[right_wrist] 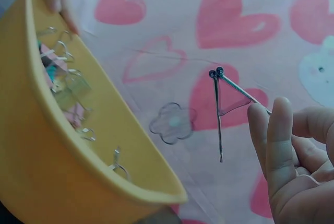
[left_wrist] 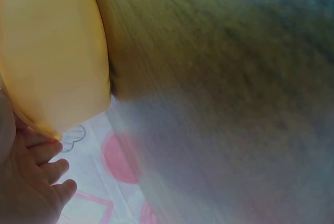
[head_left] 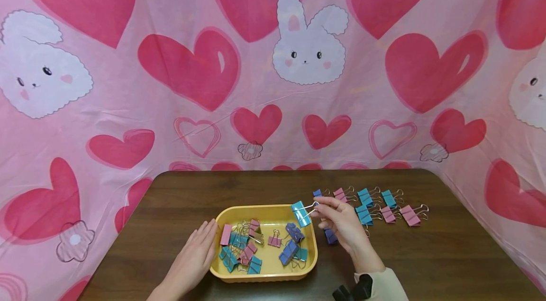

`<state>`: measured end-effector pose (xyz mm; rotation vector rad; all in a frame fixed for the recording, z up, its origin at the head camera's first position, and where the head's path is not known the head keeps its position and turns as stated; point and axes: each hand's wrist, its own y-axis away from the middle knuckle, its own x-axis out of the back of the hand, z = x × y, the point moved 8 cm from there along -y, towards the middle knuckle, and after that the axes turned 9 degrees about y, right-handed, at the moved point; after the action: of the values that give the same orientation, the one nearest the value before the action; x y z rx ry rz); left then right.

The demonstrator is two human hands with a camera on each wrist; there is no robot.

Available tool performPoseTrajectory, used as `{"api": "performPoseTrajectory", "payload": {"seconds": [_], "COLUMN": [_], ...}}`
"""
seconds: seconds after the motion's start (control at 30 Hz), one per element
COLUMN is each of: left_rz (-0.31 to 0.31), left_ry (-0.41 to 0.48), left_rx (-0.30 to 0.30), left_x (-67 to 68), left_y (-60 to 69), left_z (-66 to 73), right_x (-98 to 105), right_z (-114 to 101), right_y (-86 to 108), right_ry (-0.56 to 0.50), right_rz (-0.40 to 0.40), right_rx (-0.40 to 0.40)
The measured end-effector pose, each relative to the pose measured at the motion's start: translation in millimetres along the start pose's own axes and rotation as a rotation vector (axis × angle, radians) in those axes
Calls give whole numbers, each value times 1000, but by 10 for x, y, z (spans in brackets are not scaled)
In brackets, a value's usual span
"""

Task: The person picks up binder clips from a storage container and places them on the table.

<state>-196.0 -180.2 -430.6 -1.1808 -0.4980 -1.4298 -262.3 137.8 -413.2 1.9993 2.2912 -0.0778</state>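
Note:
My right hand [head_left: 341, 225] pinches a teal binder clip [head_left: 300, 214] by one wire handle, above the right rim of a yellow tray [head_left: 260, 278]. In the right wrist view the clip [right_wrist: 219, 130] is seen side-on, with its other handle hanging down. Resting along the tray's left wall is my left hand [head_left: 192, 253], its fingers straight. Inside the tray lie pink, teal and blue binder clips, with a pink clip [head_left: 226, 234] at the left and a blue clip [head_left: 288, 252] at the right. The left wrist view shows the outer wall of the tray [left_wrist: 57, 51] beside the left fingers.
On the dark wooden table [head_left: 448, 263], to the right of the tray, several binder clips lie in rough rows, among them a pink clip [head_left: 411, 215] and a teal clip [head_left: 389, 199]. My right hand partly covers this group. A pink heart-patterned cloth [head_left: 256, 78] hangs behind.

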Motion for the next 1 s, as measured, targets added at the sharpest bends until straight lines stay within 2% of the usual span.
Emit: {"api": "performPoseTrajectory", "payload": {"seconds": [0.37,0.7,1.0], "left_rz": [14,8,18], "left_ry": [-5,-2,-5], "left_rx": [-15,-8,-17], "left_x": [13,10,11], "left_y": [6,9,11], "left_z": [13,11,16], "right_x": [321,579,966], "right_z": [-124,-165,-128], "right_y": [67,121,207], "right_ry": [-56,-72,-12], "right_rz": [23,68,198], "right_rx": [117,146,136]}}
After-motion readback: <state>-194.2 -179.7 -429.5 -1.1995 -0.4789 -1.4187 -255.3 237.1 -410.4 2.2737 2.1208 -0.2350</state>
